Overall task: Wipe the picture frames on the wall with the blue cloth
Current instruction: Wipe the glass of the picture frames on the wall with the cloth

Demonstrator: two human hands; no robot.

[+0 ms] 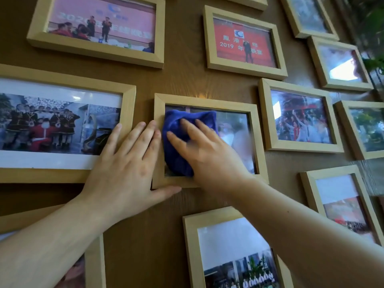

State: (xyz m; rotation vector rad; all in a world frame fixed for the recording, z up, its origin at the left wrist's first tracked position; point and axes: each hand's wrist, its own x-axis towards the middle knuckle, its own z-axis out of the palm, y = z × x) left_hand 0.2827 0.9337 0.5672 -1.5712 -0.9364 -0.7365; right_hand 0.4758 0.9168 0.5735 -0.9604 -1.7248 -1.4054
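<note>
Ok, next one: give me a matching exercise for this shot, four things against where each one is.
Things:
1 blue cloth
2 left hand
3 right hand
4 red-photo frame

Places:
A flat across the left rail of the middle frame
B above the middle frame, to its right
C pressing on the blue cloth
D bunched on the middle frame's glass

Pairs: 1-D, 2-A, 3-C, 4-B

Right hand [207, 154] apparently presses blue cloth [176, 132].

Likely a company office: a wood-grain wall [182, 80] hung with framed staff-event photos [299, 115] around a red 2019 banner picture [244, 41], with a green plant [373, 21] to its right.
</note>
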